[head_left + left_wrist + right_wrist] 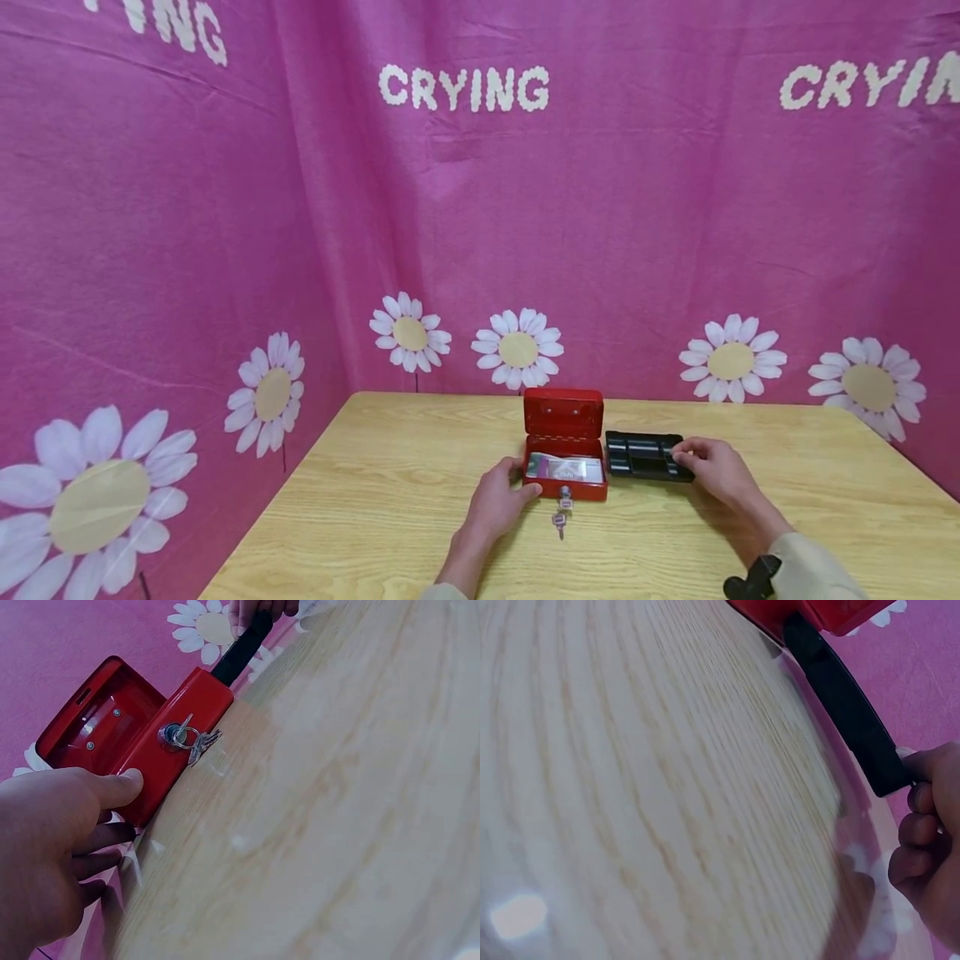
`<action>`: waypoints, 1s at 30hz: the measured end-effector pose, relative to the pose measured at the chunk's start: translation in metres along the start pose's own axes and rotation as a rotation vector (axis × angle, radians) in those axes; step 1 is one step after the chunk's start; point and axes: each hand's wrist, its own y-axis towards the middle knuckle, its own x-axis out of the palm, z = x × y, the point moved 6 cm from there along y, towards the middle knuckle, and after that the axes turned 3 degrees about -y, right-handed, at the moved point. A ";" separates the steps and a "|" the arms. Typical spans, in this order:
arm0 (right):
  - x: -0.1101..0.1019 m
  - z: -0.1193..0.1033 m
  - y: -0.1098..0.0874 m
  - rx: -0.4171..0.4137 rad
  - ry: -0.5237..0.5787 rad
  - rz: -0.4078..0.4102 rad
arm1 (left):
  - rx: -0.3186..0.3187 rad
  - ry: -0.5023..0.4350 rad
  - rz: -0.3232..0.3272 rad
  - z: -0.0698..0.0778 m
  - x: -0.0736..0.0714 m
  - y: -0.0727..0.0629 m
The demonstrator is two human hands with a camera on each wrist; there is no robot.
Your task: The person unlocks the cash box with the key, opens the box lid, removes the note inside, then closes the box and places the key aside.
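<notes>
A small red metal cash box [567, 490] stands on the wooden table with its lid [563, 412] raised. Banknotes or printed cards [572, 469] lie inside it. My left hand [498, 502] grips the box's left side, its thumb [124, 787] on the front face. Keys on a ring [196, 741] hang from the lock on that face. To the right of the box, my right hand [717, 469] pinches the right end of a black compartment tray [648, 467] between thumb and fingers. In the right wrist view the tray [847, 709] slants above the table, its far end right by the box.
Behind and left of the wooden table [390, 517] hangs a pink curtain [600, 217] with printed daisies and white letters. A black strap device [752, 579] sits at the right wrist, by the light sleeve.
</notes>
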 end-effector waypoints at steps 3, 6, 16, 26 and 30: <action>0.000 0.002 0.000 0.006 -0.018 -0.009 | 0.007 0.003 0.003 0.000 0.000 0.000; 0.001 0.003 0.001 0.013 -0.012 -0.022 | 0.013 0.001 0.007 0.000 -0.001 -0.001; 0.001 0.009 0.005 0.025 -0.035 -0.046 | 0.003 0.002 0.002 0.002 -0.001 -0.001; 0.000 0.008 0.005 0.036 -0.076 -0.049 | -0.002 0.009 0.007 0.001 -0.001 -0.001; 0.000 0.007 0.004 0.070 -0.098 -0.055 | -0.007 0.008 0.007 0.001 0.000 -0.001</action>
